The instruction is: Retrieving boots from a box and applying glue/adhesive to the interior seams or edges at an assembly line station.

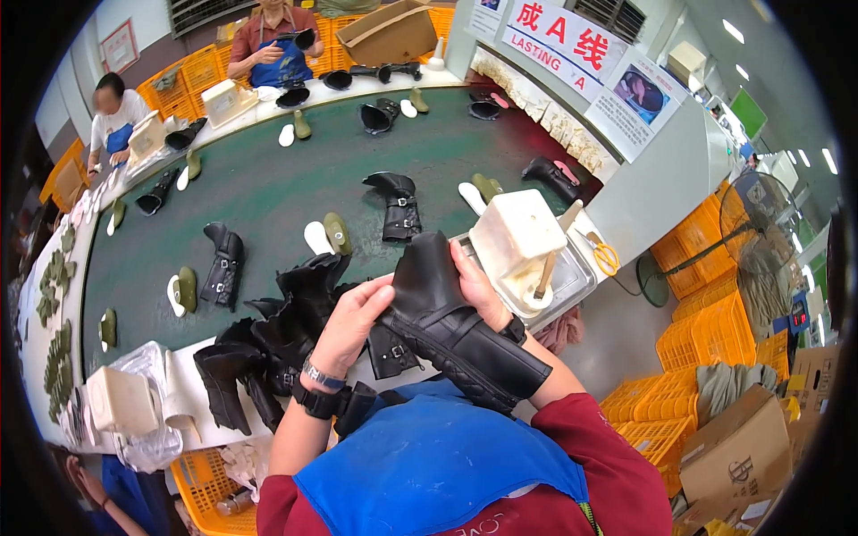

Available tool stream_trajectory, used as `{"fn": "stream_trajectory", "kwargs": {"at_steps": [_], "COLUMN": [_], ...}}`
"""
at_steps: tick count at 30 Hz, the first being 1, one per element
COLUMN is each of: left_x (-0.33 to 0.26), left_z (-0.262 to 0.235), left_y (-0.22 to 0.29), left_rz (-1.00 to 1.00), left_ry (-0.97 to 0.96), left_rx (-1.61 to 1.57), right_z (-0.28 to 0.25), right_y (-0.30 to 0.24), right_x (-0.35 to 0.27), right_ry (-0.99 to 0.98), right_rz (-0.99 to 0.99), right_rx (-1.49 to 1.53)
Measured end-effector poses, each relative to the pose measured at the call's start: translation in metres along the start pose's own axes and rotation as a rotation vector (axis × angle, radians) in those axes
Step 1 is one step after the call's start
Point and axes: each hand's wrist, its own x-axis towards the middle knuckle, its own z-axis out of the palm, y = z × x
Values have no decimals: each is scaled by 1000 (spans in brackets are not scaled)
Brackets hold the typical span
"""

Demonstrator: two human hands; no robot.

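A black leather boot upper (435,299) with straps and a quilted shaft lies slantwise in front of my chest, its foot end up and its shaft toward my right forearm. My left hand (350,323) grips its left edge between thumb and fingers. On the opposite side my right hand (480,288) is closed round the foot part, some fingers hidden behind the leather. Beside my left hand several black boot uppers (234,364) are heaped on the white table edge. A buckled boot upper (399,213) lies just beyond the held one.
A white glue box (517,228) with a brush (545,275) stands in a metal tray (583,279) at right, near orange-handled scissors (607,257). The green belt (268,192) carries uppers, olive shoe lasts (336,232) and white insoles (316,238). Two people work across it; orange crates (715,326) stand right.
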Motion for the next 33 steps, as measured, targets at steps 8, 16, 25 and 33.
{"fn": "stream_trajectory", "kwargs": {"at_steps": [8,16,25,33], "left_x": [-22,-32,-31,-33], "left_z": [9,4,-28,-39], "left_y": [1,-5,-33,-47], "left_rz": [-20,-42,4,201], "left_ry": [-101,-38,236,293], "left_rx": [-246,-437,-388,446], "right_z": [9,17,43,92], "right_y": [11,21,26,59], "right_x": [-10,-10,1,-17], "right_ry": [145,149,204,-108], "right_rz": [-175,144,247,236], "right_rx": [-523,-218,-239,-1111]}}
